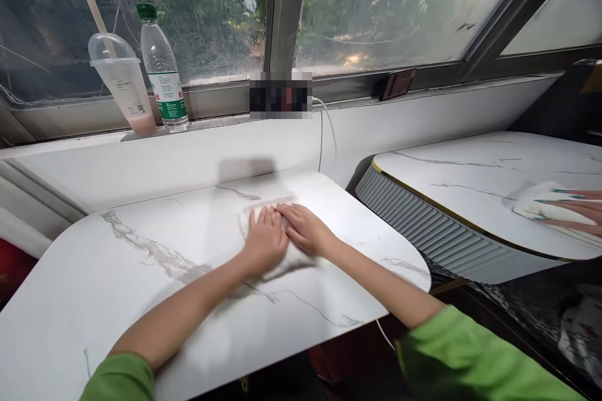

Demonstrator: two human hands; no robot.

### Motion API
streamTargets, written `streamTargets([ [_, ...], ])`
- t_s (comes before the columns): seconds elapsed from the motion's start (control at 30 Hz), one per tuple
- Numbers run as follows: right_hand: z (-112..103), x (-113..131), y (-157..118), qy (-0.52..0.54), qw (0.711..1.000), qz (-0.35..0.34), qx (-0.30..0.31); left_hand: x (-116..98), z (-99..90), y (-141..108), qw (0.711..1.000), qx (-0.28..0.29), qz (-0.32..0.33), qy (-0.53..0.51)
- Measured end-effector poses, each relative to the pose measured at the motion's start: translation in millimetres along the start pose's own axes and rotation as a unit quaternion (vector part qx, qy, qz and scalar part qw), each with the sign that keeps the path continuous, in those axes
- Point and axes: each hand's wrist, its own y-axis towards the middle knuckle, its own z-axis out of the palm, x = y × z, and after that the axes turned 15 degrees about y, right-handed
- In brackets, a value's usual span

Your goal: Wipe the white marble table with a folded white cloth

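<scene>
Left hand (267, 239) and right hand (305, 229) pressing white cloth (295, 259) side by side, fingers extending flat, unclenched; cloth lying on marbled table (79, 269), right of middle. Bottle (168, 88) and cup (123, 89) standing far left.

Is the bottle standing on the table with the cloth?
No, the bottle stands on the window ledge beside the cup, above the table where the cloth lies.
</scene>
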Motion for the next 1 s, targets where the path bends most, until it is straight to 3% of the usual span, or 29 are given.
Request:
streamTargets([
  [0.07,-14,14,-38,0.012,1.000,-0.017,0.011,-28,-8.3,-23,0.999,0.017,0.029,-0.007],
  [0.17,-37,27,-96,-0.015,0.999,0.024,0.027,-69,-17.4,-41,0.996,0.021,0.086,-0.034],
  [0.27,-56,23,-138,-0.055,0.995,0.080,0.038,-103,-20.8,-38,0.989,-0.016,0.138,-0.057],
  [0.37,-69,3,-153,-0.067,0.989,0.124,0.044,-126,-19.8,-19,0.987,-0.027,0.147,-0.055],
  [0.47,-76,-22,-141,-0.059,0.987,0.146,0.021,-135,-15.7,6,0.991,-0.017,0.125,-0.049],
  [0.57,-77,-45,-113,-0.042,0.988,0.151,-0.005,-129,-7.6,35,0.994,-0.025,0.097,-0.047],
  [0.7,-70,-78,-65,-0.031,0.989,0.146,-0.026,-102,9.2,80,0.995,-0.043,0.067,-0.052],
  [0.83,-57,-110,-16,-0.045,0.985,0.155,-0.061,-65,24.8,128,0.994,-0.038,0.078,-0.059],
  [1.0,-48,-134,33,-0.041,0.981,0.172,-0.075,-36,32.2,171,0.997,-0.023,0.039,-0.066],
])
